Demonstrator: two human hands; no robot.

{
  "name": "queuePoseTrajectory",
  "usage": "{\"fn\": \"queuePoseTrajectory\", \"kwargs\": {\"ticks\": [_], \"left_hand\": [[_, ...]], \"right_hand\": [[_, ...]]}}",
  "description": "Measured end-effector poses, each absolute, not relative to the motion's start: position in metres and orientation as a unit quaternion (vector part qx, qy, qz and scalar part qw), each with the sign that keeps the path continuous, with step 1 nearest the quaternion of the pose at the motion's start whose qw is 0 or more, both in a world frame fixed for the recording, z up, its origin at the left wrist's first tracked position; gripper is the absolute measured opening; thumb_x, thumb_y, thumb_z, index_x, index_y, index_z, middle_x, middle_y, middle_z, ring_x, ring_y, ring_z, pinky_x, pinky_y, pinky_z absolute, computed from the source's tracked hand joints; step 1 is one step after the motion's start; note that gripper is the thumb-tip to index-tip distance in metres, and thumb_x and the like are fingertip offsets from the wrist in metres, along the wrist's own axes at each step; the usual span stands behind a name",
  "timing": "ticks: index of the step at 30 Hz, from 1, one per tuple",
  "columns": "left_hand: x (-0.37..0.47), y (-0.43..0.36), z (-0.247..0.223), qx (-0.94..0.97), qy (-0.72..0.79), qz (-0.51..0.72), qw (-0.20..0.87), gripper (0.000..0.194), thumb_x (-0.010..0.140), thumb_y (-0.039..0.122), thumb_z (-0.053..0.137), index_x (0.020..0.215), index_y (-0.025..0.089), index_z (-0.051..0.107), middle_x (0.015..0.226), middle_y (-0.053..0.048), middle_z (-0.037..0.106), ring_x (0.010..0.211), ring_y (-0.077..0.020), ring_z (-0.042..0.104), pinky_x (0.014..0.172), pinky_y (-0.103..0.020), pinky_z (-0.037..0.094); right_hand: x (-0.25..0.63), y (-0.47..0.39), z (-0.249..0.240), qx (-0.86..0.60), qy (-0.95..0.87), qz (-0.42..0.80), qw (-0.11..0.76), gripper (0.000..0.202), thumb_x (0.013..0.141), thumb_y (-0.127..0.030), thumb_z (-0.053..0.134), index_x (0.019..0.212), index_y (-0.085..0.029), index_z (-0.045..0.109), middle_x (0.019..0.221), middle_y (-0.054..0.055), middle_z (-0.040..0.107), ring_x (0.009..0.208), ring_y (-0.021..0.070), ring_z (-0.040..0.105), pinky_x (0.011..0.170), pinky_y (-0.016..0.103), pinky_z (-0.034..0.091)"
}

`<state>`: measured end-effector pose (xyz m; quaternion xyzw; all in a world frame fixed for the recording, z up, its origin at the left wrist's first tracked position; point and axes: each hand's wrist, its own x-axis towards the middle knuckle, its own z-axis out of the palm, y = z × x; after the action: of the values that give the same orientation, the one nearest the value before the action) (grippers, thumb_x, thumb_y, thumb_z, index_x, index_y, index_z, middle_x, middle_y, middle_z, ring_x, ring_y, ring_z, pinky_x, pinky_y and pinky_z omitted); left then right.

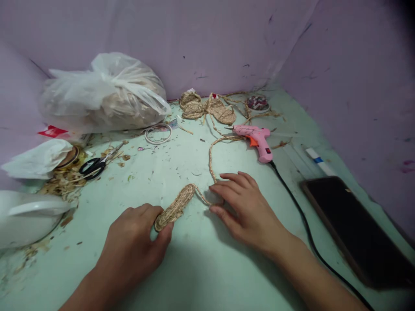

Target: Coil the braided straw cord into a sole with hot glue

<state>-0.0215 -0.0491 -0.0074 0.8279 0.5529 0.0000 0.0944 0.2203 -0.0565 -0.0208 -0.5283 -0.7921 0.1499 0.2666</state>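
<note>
My left hand (136,235) grips one end of a small woven sole (177,207), made of coiled straw braid, between thumb and fingers. From the sole's far end a braided straw cord (211,162) runs to my right hand (243,207), then loops away toward the back. The thumb and fingertips of my right hand are closed around the cord just right of the sole. Beyond that hand lies a pink hot glue gun (259,140) on its side, nozzle pointing left, with the cord passing behind its nozzle.
Woven straw slippers (207,110) and a small dish (257,104) stand at the back. A stuffed plastic bag (110,95), black-handled scissors (94,167), a tape ring (158,134) and a white container (29,220) are leftward. At right lie a phone (356,229) and black cable (303,214).
</note>
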Motion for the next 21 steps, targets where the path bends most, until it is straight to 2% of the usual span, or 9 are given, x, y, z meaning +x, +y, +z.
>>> {"fn": "queuePoseTrajectory", "kwargs": {"ticks": [3, 8, 13, 18, 21], "left_hand": [[-0.02, -0.049, -0.007, 0.824, 0.559, 0.004, 0.09, 0.03, 0.082, 0.041, 0.041, 0.086, 0.019, 0.061, 0.073, -0.005, 0.063, 0.066, -0.023, 0.056, 0.061, -0.035, 0.041], [-0.018, -0.053, -0.009, 0.811, 0.58, 0.01, 0.073, 0.029, 0.08, 0.041, 0.044, 0.08, 0.019, 0.062, 0.067, -0.004, 0.062, 0.062, -0.0222, 0.056, 0.057, -0.033, 0.04], [-0.014, -0.06, -0.012, 0.816, 0.577, 0.0, 0.023, 0.028, 0.081, 0.041, 0.043, 0.069, 0.02, 0.058, 0.06, -0.003, 0.06, 0.056, -0.0206, 0.055, 0.054, -0.032, 0.037], [-0.005, -0.064, -0.008, 0.82, 0.57, -0.036, -0.043, 0.025, 0.082, 0.035, 0.043, 0.064, 0.021, 0.053, 0.056, -0.004, 0.059, 0.053, -0.0245, 0.057, 0.05, -0.033, 0.035], [0.0, -0.066, -0.006, 0.823, 0.564, -0.034, -0.057, 0.027, 0.081, 0.036, 0.042, 0.059, 0.022, 0.05, 0.051, -0.003, 0.057, 0.049, -0.0236, 0.056, 0.047, -0.031, 0.031]], "right_hand": [[0.215, -0.056, -0.022, -0.538, -0.803, 0.143, 0.212, 0.016, 0.08, -0.021, 0.06, 0.094, -0.017, 0.066, 0.099, 0.007, 0.068, 0.109, 0.0292, 0.05, 0.101, 0.056, 0.024], [0.209, -0.057, -0.027, -0.54, -0.8, 0.133, 0.224, 0.012, 0.082, -0.014, 0.056, 0.083, -0.018, 0.067, 0.093, 0.005, 0.068, 0.105, 0.0251, 0.052, 0.104, 0.053, 0.02], [0.202, -0.06, -0.027, -0.527, -0.815, 0.118, 0.209, 0.016, 0.081, -0.012, 0.055, 0.086, -0.017, 0.069, 0.076, 0.004, 0.066, 0.089, 0.0225, 0.055, 0.104, 0.052, 0.019], [0.194, -0.063, -0.026, -0.508, -0.838, 0.11, 0.169, 0.023, 0.076, -0.009, 0.055, 0.094, -0.014, 0.069, 0.073, 0.006, 0.066, 0.081, 0.023, 0.053, 0.104, 0.051, 0.021], [0.189, -0.065, -0.025, -0.505, -0.837, 0.121, 0.174, 0.024, 0.075, -0.01, 0.055, 0.095, -0.014, 0.068, 0.075, 0.007, 0.065, 0.081, 0.0235, 0.051, 0.104, 0.052, 0.021]]}}
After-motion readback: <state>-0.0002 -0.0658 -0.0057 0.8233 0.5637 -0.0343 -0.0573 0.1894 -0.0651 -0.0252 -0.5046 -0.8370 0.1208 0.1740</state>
